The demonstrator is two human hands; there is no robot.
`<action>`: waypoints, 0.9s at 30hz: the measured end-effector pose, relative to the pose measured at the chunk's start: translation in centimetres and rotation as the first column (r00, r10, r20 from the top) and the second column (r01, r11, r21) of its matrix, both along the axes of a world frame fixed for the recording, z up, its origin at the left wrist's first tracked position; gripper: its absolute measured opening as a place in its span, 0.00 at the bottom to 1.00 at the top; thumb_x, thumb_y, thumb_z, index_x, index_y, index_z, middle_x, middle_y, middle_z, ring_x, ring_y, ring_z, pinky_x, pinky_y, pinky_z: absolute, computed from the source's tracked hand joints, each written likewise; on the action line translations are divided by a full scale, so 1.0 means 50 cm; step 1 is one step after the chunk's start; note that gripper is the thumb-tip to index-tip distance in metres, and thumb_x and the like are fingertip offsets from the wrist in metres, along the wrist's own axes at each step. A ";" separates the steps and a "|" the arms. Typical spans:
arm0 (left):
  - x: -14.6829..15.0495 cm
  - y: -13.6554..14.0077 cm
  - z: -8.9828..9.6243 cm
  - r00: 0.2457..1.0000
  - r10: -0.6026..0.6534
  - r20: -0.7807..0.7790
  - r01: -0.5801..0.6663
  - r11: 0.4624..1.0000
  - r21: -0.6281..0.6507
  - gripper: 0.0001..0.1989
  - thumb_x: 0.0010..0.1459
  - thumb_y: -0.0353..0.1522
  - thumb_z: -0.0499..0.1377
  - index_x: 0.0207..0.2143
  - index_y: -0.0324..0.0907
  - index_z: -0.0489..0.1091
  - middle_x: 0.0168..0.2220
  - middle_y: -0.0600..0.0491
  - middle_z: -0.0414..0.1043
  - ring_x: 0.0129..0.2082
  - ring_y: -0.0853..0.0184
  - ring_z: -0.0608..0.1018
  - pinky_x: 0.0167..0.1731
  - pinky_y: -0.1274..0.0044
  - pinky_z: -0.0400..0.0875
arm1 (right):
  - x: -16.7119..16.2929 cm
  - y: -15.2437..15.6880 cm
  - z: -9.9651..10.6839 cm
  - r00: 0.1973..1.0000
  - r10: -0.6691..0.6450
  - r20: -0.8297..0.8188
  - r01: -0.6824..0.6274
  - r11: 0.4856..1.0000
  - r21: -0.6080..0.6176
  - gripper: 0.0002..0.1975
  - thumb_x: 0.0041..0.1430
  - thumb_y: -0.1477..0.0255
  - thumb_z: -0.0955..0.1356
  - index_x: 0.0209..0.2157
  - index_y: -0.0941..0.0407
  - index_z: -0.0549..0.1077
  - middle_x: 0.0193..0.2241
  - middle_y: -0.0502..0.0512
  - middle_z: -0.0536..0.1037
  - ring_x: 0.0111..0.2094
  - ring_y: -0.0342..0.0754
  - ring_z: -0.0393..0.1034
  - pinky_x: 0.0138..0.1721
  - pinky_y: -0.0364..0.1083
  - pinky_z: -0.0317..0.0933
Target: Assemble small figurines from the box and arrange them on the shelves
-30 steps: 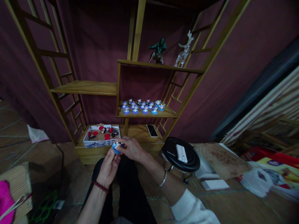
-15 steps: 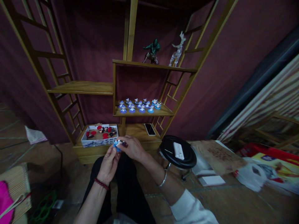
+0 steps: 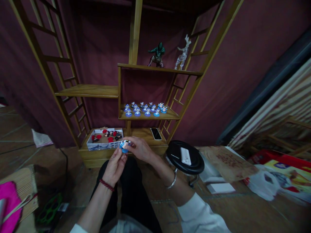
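A small blue-and-white figurine [image 3: 124, 146] is held between both hands, just in front of the low shelf. My left hand [image 3: 116, 164] pinches its base from the lower left. From the right, my right hand [image 3: 139, 148] grips its side with thumb and fingers. Just behind my hands stands an open cardboard box [image 3: 99, 147] with several red-and-black figurines [image 3: 110, 134] lying in it. Rows of similar small figurines [image 3: 137, 111] in purple, white and blue stand on the wooden shelf [image 3: 170, 115] above.
A phone [image 3: 155, 134] lies on the bottom shelf. The black round stool [image 3: 196, 161] at right bears a white packet [image 3: 185, 156]. A green figure [image 3: 157, 55] and a clear deer figure [image 3: 182, 53] stand higher up. A plastic bag [image 3: 262, 183] lies far right.
Both hands have risen slightly with the figurine. It has turned and shows more of its white and blue front. The view has shifted a little.
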State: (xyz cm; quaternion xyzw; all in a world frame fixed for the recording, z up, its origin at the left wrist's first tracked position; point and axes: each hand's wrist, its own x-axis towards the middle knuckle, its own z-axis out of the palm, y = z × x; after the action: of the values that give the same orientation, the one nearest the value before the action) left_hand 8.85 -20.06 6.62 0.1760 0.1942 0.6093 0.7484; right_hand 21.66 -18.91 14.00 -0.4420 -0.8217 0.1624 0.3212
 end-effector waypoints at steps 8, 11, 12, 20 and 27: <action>-0.015 -0.008 0.002 0.999 -0.019 -0.045 0.017 0.999 -0.040 0.10 0.46 0.29 0.62 0.34 0.39 0.70 0.31 0.54 0.73 0.28 0.73 0.74 0.30 0.80 0.69 | -0.005 0.013 0.000 0.998 0.053 -0.015 -0.053 0.998 -0.025 0.13 0.54 0.70 0.65 0.43 0.53 0.70 0.37 0.51 0.74 0.30 0.41 0.67 0.33 0.41 0.59; -0.026 -0.004 -0.005 0.999 0.000 -0.039 -0.001 1.000 -0.030 0.10 0.46 0.28 0.62 0.35 0.39 0.70 0.31 0.54 0.73 0.28 0.73 0.74 0.32 0.80 0.69 | -0.018 0.025 -0.008 0.997 0.079 -0.014 -0.079 0.996 -0.033 0.13 0.53 0.71 0.65 0.43 0.53 0.70 0.38 0.51 0.75 0.33 0.42 0.68 0.35 0.41 0.60; -0.029 -0.001 -0.007 0.999 0.004 -0.035 -0.004 1.000 -0.021 0.11 0.46 0.27 0.62 0.35 0.39 0.70 0.31 0.53 0.73 0.28 0.73 0.74 0.32 0.80 0.69 | -0.022 0.029 -0.010 0.996 0.088 -0.013 -0.089 0.995 -0.038 0.13 0.53 0.71 0.65 0.43 0.53 0.70 0.38 0.51 0.75 0.34 0.42 0.68 0.36 0.41 0.60; -0.031 0.018 -0.029 0.999 -0.023 -0.048 0.024 1.000 0.012 0.13 0.47 0.29 0.62 0.39 0.40 0.70 0.35 0.54 0.72 0.32 0.72 0.74 0.36 0.80 0.68 | -0.023 0.045 -0.026 0.996 0.090 -0.015 -0.090 0.994 -0.059 0.14 0.53 0.71 0.65 0.43 0.53 0.70 0.39 0.51 0.75 0.34 0.42 0.69 0.35 0.40 0.60; -0.012 0.023 -0.038 0.999 -0.009 -0.035 0.009 1.000 0.021 0.14 0.47 0.28 0.62 0.39 0.42 0.69 0.35 0.55 0.72 0.31 0.75 0.73 0.36 0.82 0.67 | -0.016 0.041 -0.030 0.997 -0.013 0.079 0.017 0.998 -0.054 0.14 0.54 0.69 0.65 0.44 0.51 0.69 0.38 0.51 0.75 0.36 0.44 0.69 0.37 0.41 0.60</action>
State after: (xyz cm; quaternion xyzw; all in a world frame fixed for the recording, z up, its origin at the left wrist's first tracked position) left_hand 8.27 -18.90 4.70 0.1955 0.2000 0.6048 0.7457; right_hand 20.87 -16.85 12.48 -0.4628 -0.8255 0.1651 0.2776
